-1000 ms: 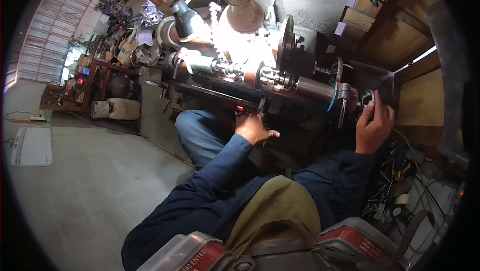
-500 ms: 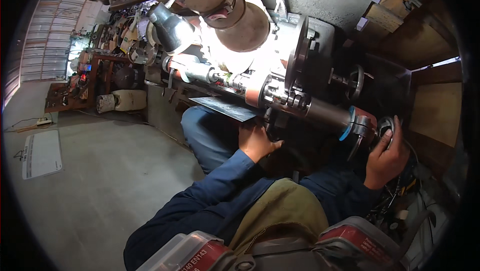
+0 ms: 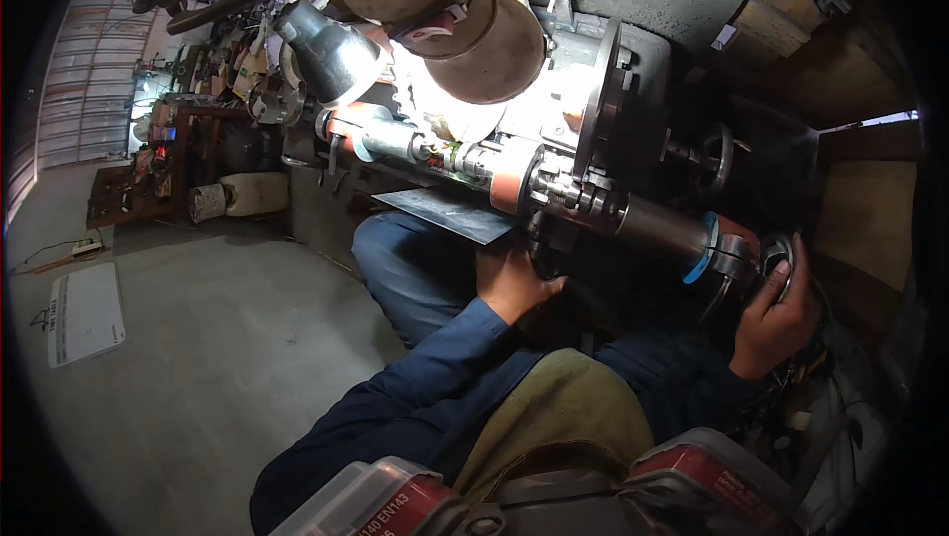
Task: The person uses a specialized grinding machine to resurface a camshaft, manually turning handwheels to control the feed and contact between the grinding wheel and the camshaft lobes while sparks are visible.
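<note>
My right hand (image 3: 776,326) grips the rim of a small metal handwheel (image 3: 777,257) at the right end of a machine's horizontal spindle (image 3: 664,229). Its thumb lies across the near side, with the fingers around the outer edge. My left hand (image 3: 509,284) is below the middle of the machine, beside a dark upright handle or post (image 3: 537,234). Its thumb points right, while the other fingers are hidden, so its grip cannot be told. Just above that hand, a flat grey metal plate (image 3: 445,215) juts toward me.
Two lamps, a large brown one (image 3: 484,51) and a smaller dark one (image 3: 331,53), light the machine brightly. A round metal disc (image 3: 600,91) stands behind the spindle. A clamp lever (image 3: 717,299) hangs near my right hand. Far left is a cluttered wooden bench (image 3: 129,195).
The view has shifted slightly, so the machine's right end appears lower and farther right. My right hand stays on the handwheel; my left hand stays below the plate.
</note>
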`<state>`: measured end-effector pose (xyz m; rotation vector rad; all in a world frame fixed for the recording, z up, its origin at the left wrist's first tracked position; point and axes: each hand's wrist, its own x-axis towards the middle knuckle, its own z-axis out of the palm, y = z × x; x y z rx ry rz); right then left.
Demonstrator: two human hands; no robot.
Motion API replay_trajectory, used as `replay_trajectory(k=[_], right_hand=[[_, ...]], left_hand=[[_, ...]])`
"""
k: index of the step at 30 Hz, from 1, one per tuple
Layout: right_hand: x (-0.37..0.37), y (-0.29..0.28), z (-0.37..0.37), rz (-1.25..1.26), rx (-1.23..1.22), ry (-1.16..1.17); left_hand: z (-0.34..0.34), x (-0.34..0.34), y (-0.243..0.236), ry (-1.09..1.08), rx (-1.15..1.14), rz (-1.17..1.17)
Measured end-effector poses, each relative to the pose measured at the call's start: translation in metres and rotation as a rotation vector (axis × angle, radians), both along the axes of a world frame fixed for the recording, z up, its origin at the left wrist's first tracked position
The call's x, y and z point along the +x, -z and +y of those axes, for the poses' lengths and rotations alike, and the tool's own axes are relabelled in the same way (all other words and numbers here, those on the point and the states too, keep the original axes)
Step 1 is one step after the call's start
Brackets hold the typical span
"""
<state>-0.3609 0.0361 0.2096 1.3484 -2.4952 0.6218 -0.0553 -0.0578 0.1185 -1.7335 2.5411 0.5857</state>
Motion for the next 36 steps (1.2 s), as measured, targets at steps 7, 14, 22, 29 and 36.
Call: replay_trajectory(k=[7,14,22,29,36], right_hand=[[0.002,-0.003,-0.001,-0.013,0.006,-0.012],[0.002,-0.004,0.0,-0.017,0.025,-0.009],[0.002,-0.005,0.0,-0.046,0.059,0.013],[0.003,-0.006,-0.002,-0.05,0.118,0.045],[0.005,-0.01,-0.003,-0.006,0.208,0.045]], left_hand=[[0.0,0.005,0.006,-0.002,0.005,0.028],[-0.012,0.02,0.013,0.176,-0.144,0.2],[-0.023,0.05,0.037,0.252,0.009,0.301],[-0.031,0.078,0.063,0.193,0.249,0.345],[-0.035,0.089,0.012,0.063,0.564,0.282]])
